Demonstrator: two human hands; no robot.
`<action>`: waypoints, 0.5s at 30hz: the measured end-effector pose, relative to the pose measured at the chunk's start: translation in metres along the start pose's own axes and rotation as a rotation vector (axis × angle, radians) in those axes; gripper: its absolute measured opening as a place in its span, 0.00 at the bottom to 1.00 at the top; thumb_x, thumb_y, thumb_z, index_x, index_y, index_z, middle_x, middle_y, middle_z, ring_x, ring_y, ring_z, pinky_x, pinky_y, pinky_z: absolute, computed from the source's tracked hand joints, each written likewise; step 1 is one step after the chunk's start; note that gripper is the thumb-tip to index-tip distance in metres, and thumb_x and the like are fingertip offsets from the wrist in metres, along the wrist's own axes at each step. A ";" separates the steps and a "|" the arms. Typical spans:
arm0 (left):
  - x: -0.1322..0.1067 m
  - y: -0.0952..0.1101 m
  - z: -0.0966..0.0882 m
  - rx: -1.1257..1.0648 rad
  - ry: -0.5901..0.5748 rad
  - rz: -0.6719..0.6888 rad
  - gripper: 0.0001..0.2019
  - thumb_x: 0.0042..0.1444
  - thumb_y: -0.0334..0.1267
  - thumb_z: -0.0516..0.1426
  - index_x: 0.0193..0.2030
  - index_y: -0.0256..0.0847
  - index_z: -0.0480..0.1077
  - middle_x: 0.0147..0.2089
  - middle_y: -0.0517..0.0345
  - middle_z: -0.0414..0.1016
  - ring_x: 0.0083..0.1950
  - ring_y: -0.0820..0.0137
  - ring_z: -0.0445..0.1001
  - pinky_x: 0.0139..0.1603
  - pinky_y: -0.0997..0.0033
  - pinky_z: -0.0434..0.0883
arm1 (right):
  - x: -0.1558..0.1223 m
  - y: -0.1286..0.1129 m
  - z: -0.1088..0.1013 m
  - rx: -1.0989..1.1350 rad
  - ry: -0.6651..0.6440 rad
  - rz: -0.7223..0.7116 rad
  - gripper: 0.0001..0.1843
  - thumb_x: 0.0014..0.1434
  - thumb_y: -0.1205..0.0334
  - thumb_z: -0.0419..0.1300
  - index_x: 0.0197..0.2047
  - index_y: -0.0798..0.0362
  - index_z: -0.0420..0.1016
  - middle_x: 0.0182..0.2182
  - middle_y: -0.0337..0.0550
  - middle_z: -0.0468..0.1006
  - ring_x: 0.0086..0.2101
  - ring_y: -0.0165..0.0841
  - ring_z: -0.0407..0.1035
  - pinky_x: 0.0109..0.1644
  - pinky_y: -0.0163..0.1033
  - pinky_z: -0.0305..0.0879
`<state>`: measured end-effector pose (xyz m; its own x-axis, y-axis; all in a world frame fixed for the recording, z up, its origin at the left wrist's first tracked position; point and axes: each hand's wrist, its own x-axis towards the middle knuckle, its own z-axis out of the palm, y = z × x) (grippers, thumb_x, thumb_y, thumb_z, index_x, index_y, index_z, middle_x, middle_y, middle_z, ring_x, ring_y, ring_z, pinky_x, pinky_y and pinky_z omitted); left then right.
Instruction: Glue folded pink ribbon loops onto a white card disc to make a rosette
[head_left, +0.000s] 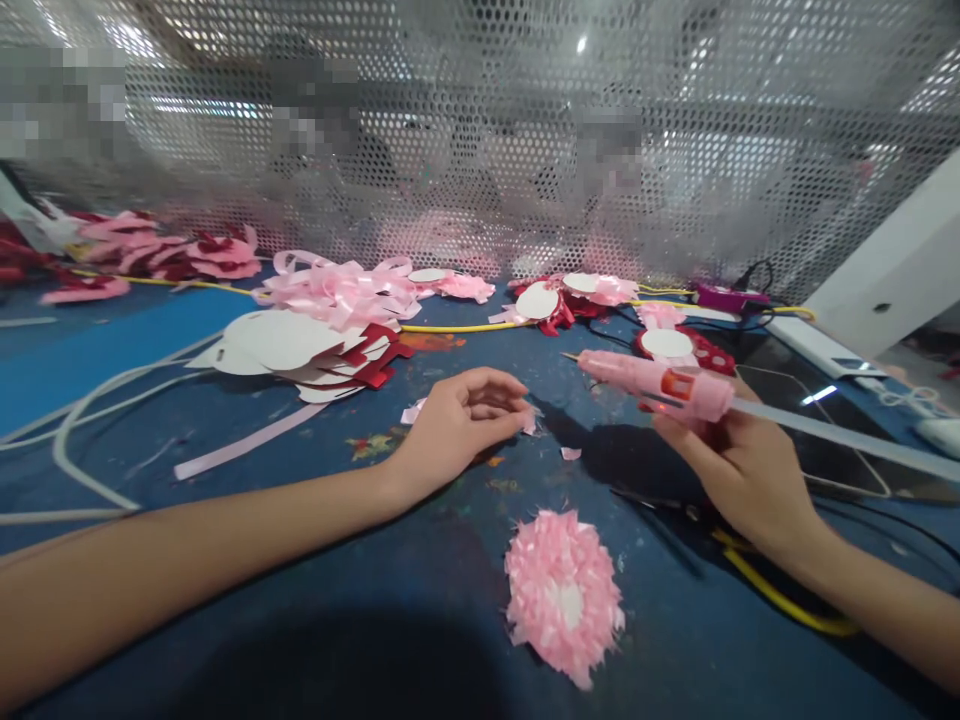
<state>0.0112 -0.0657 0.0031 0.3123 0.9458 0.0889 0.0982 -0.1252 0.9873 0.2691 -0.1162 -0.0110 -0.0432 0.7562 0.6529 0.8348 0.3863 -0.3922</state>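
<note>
My right hand (pixel 750 465) is wrapped around a pink hot glue gun (pixel 637 380), its tip pointing left and a long pale glue stick (pixel 847 432) running out of its back. My left hand (pixel 465 425) is closed over the middle of the table, thumb and fingertips pinched on a small piece of pink ribbon (pixel 531 421). Nearer to me lies a round pink ruffled rosette (pixel 564 595) with a white centre, touched by neither hand. A loose pink scrap (pixel 571 454) rests between the hands.
White card cutouts (pixel 270 345) with red edges and a heap of pink ribbon (pixel 345 290) lie left. Several rosettes with white discs (pixel 538 301) line the back below a perforated metal screen (pixel 465 130). A yellow cable (pixel 457 328) crosses there; scissors-like dark tools (pixel 660 505) lie right.
</note>
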 end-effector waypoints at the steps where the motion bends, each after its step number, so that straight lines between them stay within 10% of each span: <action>1: 0.000 0.000 0.000 0.009 0.008 -0.004 0.12 0.44 0.35 0.65 0.36 0.39 0.70 0.32 0.59 0.78 0.30 0.74 0.77 0.33 0.77 0.74 | -0.002 -0.001 -0.001 0.007 0.018 -0.040 0.15 0.61 0.51 0.56 0.47 0.50 0.71 0.40 0.47 0.78 0.37 0.39 0.73 0.37 0.41 0.67; 9: 0.002 -0.004 -0.002 -0.022 0.017 -0.021 0.20 0.45 0.36 0.66 0.42 0.41 0.62 0.30 0.61 0.78 0.28 0.74 0.76 0.27 0.79 0.69 | -0.009 -0.004 -0.001 0.002 0.026 -0.161 0.23 0.56 0.60 0.61 0.56 0.47 0.67 0.45 0.47 0.76 0.41 0.40 0.72 0.45 0.45 0.69; 15: 0.001 -0.002 -0.001 -0.011 0.004 -0.007 0.19 0.45 0.36 0.66 0.39 0.41 0.61 0.31 0.60 0.79 0.28 0.75 0.76 0.26 0.79 0.69 | -0.006 -0.005 -0.001 0.038 -0.005 -0.245 0.09 0.56 0.63 0.61 0.42 0.49 0.72 0.44 0.47 0.75 0.43 0.40 0.72 0.50 0.47 0.67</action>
<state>0.0103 -0.0643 0.0012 0.3074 0.9480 0.0826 0.0895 -0.1152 0.9893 0.2655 -0.1234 -0.0119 -0.2444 0.6400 0.7285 0.7780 0.5779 -0.2466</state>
